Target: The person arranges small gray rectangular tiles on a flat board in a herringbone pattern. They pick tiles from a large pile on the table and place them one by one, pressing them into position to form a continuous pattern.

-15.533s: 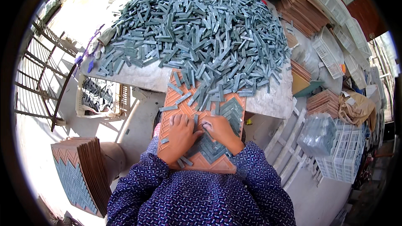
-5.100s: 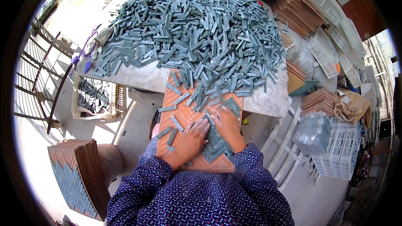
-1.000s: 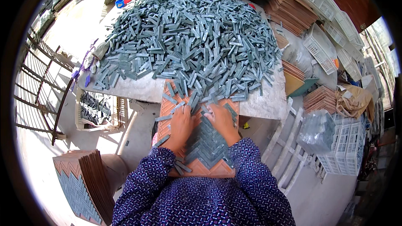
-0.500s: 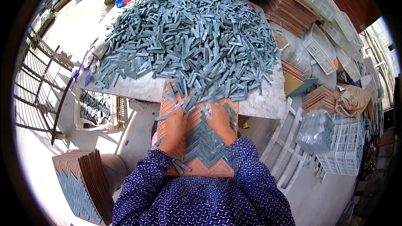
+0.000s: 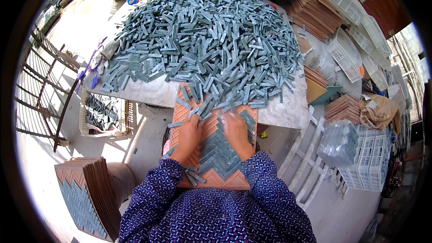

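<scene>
An orange grooved tray point(image 5: 223, 181) lies before me, its far end against the table edge. Grey-green stone strips point(image 5: 219, 155) fill its middle and right part in a herringbone pattern. Over the tray's left side, my left hand point(image 5: 191, 134) is closed, with a stone strip point(image 5: 207, 117) at its fingertips. My right hand point(image 5: 236, 134) has its fingers curled down together over the upper part of the pattern; what they hold is hidden beneath them. Loose strips point(image 5: 194, 177) lie at the tray's near left corner, and more rest across its far end.
A big heap of strips point(image 5: 202, 40) covers the table point(image 5: 288, 110). At left stand a crate of strips point(image 5: 82, 119), a metal rack point(image 5: 38, 92) and a stack of trays point(image 5: 96, 193). At right are stacked trays point(image 5: 315, 11), white crates point(image 5: 366, 164) and a slatted pallet point(image 5: 303, 159).
My right hand has shifted slightly and its fingers have drawn closer together over the pattern. My left hand stays nearly in place. The whole view has tilted a little.
</scene>
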`<action>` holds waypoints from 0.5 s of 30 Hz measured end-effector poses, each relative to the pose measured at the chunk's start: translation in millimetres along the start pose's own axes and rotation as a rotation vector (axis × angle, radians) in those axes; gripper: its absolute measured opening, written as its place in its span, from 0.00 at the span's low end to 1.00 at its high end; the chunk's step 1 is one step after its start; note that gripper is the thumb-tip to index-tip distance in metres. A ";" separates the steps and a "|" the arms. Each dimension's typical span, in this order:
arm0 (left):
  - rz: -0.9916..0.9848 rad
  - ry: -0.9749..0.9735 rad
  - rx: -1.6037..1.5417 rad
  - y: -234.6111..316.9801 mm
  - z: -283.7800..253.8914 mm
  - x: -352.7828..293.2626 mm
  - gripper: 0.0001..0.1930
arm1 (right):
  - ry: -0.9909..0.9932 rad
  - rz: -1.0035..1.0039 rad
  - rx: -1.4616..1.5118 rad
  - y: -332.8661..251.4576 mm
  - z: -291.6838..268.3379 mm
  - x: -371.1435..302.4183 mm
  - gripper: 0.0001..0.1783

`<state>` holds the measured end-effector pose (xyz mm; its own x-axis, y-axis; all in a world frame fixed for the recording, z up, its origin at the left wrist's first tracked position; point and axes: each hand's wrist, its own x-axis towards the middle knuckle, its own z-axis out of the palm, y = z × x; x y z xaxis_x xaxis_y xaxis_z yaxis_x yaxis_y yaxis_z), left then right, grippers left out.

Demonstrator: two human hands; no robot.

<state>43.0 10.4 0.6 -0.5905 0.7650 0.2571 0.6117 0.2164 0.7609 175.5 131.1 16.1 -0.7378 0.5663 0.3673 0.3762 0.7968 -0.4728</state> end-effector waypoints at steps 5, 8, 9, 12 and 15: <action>0.000 0.000 0.001 -3.7 2.4 -0.2 0.05 | -0.076 0.252 0.075 4.6 -0.8 0.8 0.09; -0.048 -0.026 -0.016 -2.3 -1.3 1.4 0.05 | -0.126 0.311 0.074 4.5 -3.6 8.2 0.11; -0.062 -0.044 -0.051 -3.9 -2.6 1.8 0.05 | -0.140 0.321 0.065 5.1 -4.0 9.2 0.12; -0.128 -0.085 -0.122 -3.4 -10.5 3.9 0.05 | -0.152 0.364 0.103 8.1 -4.5 12.4 0.12; -0.210 -0.102 -0.161 13.0 -26.7 6.4 0.06 | -0.209 0.407 0.424 29.3 -3.5 11.9 0.09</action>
<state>33.1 2.0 28.0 -0.6344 0.7724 0.0292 0.3856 0.2835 0.8780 179.7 161.9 9.5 -0.6920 0.7199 -0.0533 0.4269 0.3487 -0.8344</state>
